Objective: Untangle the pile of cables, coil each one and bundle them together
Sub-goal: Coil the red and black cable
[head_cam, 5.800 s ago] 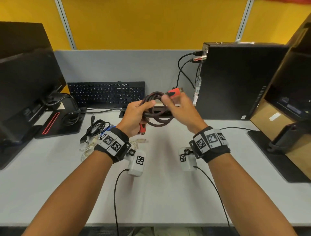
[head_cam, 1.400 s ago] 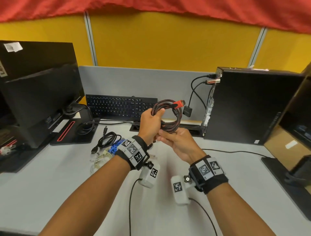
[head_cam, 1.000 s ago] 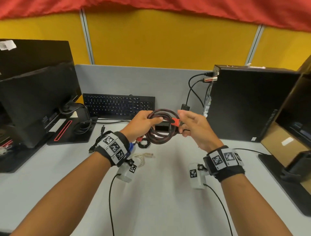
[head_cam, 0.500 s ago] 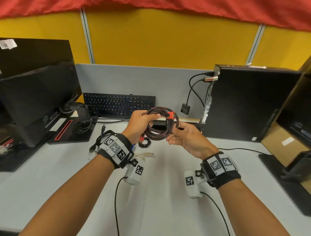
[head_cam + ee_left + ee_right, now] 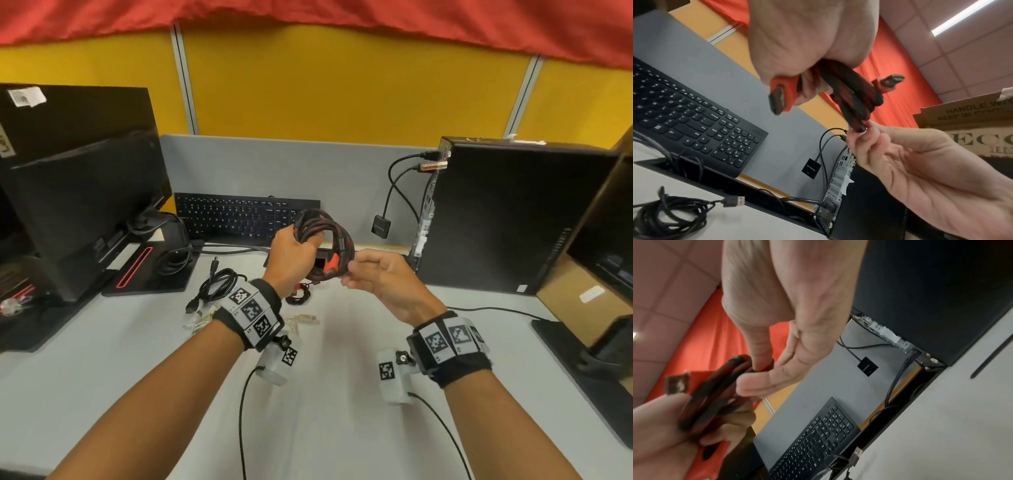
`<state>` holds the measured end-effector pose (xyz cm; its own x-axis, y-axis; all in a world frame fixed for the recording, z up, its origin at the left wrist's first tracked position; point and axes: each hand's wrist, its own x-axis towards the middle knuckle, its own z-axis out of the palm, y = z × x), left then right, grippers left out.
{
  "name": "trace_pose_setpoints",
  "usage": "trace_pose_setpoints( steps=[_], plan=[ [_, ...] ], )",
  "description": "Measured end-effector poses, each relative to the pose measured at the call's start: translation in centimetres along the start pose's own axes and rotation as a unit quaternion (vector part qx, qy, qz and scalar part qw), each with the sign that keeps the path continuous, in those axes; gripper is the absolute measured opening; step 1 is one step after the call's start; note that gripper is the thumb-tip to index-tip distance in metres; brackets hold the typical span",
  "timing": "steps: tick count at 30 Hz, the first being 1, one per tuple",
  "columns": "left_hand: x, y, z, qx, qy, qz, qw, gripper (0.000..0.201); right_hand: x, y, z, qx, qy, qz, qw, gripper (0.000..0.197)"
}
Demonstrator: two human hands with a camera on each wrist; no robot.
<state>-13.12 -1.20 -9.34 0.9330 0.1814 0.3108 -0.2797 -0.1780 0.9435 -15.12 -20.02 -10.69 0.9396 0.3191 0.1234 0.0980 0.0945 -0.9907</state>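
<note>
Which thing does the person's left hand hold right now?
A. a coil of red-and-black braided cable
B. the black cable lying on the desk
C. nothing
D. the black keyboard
A: the left hand grips the red-and-black cable coil, while the right hand pinches its other side.

Bright, even light; blurred wrist views

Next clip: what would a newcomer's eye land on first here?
The red-and-black braided cable coil, held up over the middle of the desk: the left hand grips its loops while the right hand pinches its lower right edge. Then the loose black cable lying on the white desk to the left, before the black keyboard.
</note>
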Motion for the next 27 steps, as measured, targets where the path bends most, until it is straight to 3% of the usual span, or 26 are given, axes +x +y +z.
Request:
trace_pose_setpoints(
  steps=[6, 10, 12, 14, 16, 19, 21, 24, 27],
  plan=[
    [-0.4, -0.7, 0.6, -0.035, 0.049, -0.016, 0.998, 0.01, -0.2, 0.1, 0.7, 0.053, 0.015, -0.024, 0.998, 0.014],
    [-0.5, -1.3, 0.4, -0.027, 0.014, -0.036, 0.999, 0.014, -0.7, -0.5, 0.6, -0.08, 0.026, -0.03, 0.996, 0.022],
    [-0.1, -1.3, 0.3, 0.006, 0.011, -0.025, 1.0, 0.013, -1.1, -0.3, 0.9, -0.203, 0.077, -0.123, 0.968, 0.043],
    [0.1, -1.3, 0.4, 0.053, 0.012, -0.009, 0.998, 0.012, -1.2, -0.2, 1.1, -0.321, 0.067, -0.237, 0.915, 0.061],
    [0.2, -1.4, 0.5, 0.087, 0.01, -0.004, 0.996, 0.015, -0.9, 0.1, 1.4, -0.42, 0.023, -0.28, 0.863, 0.053],
    [0.3, -1.6, 0.6, 0.111, 0.014, -0.009, 0.994, 0.016, -0.2, 0.2, 1.9, -0.483, 0.02, -0.278, 0.83, 0.028],
    [0.5, -1.7, 0.5, 0.12, 0.013, -0.013, 0.993, 0.015, -0.1, 0.5, 2.3, -0.463, 0.017, -0.292, 0.837, 0.021],
    [0.9, -2.0, 0.3, 0.14, 0.017, -0.017, 0.99, 0.014, 0.1, 0.7, 2.2, -0.345, 0.025, -0.303, 0.888, 0.017],
    [1.4, -2.1, 0.3, 0.112, 0.035, -0.063, 0.991, 0.016, 0.1, 0.9, 2.0, -0.24, 0.034, -0.279, 0.929, 0.016]
  ],
)
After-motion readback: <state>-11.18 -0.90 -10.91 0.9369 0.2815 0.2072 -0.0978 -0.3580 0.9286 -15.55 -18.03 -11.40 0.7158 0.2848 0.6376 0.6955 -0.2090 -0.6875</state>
